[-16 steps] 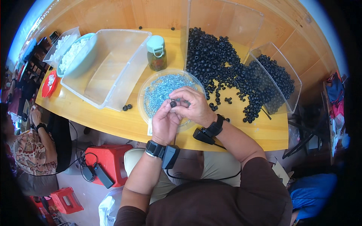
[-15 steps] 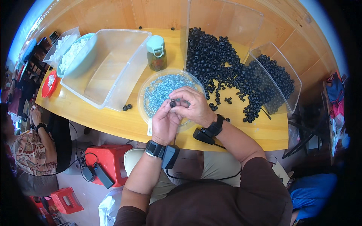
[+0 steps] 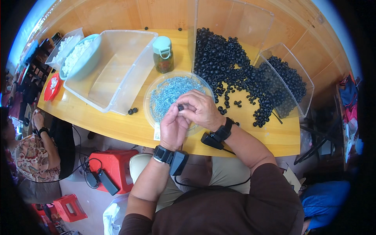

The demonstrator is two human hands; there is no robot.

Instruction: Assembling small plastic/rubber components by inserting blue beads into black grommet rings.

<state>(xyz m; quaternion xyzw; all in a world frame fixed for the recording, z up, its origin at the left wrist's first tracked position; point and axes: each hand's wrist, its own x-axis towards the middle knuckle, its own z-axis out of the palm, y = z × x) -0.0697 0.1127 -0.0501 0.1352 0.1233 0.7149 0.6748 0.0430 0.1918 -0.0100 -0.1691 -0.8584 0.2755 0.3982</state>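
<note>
Above a round clear tub [image 3: 148, 117] of small bluish, shiny pieces [image 3: 168, 94], my two hands meet at the fingertips. My left hand [image 3: 173, 128] pinches a small black ring-shaped part [image 3: 180, 107] between thumb and finger. From the other side, my right hand [image 3: 201, 110] closes its thumb and fingers on the same part. Whether a bluish piece is also in the fingers cannot be seen. Many similar black parts [image 3: 219, 55] are heaped on the table just beyond, to the right.
A jar with a mint lid [image 3: 162, 47] stands behind the tub. Left of it are a large clear bin [image 3: 109, 70], a mint bowl [image 3: 94, 45] of white pieces and a red dish [image 3: 51, 92]. A tipped clear bin [image 3: 309, 90] spills black parts at right. Another person [image 3: 37, 152] sits at far left.
My hands stay over the tub and keep the black part between them. The part and the fingers around it have turned slightly; the picture has shifted a little.
</note>
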